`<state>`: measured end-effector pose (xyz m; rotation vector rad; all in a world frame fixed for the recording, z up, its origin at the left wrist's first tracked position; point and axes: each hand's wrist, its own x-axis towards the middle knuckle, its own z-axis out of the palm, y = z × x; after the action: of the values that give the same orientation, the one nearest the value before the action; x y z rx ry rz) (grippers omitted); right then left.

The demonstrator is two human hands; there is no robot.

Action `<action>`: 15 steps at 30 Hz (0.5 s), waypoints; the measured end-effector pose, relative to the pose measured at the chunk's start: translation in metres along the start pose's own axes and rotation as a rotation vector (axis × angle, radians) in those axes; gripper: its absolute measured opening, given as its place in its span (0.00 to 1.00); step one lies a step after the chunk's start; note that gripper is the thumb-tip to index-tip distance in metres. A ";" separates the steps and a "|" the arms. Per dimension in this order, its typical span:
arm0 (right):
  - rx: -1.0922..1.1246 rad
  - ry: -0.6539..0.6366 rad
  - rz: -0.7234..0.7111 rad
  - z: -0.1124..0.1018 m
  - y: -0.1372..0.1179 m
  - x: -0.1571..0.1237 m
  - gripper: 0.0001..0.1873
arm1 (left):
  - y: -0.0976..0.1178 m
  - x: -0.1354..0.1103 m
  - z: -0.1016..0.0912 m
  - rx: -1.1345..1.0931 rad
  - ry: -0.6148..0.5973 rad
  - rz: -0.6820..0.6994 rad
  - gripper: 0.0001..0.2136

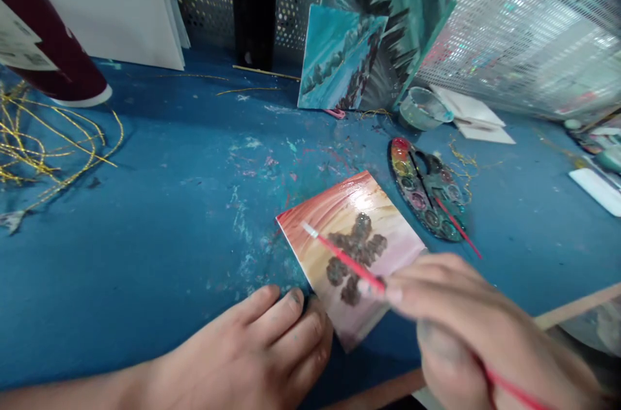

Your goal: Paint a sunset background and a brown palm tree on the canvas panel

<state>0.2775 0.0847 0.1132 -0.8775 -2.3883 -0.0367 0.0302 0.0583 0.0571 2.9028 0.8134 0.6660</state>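
While the small painted card [383,216] is pressed down on the blue table [145,255] by the flat, open left hand [242,352], a thin red paintbrush [339,253] is pinched tight in the right hand [451,326]. Brown blobs [361,245] have been dabbed on; the card's corners are left without them.

The left hand [242,353] lies palm down at the bottom of the view, its fingers slightly apart and pointing up and right. The right hand [460,326], blurred, is raised with its fingers curled into a pinch.
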 end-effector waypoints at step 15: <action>0.044 0.004 -0.035 0.000 0.018 0.011 0.10 | 0.000 -0.003 -0.002 -0.034 -0.007 0.009 0.25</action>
<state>0.2815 0.1050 0.1157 -0.8142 -2.3916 0.0005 0.0271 0.0572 0.0574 2.8787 0.7808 0.6627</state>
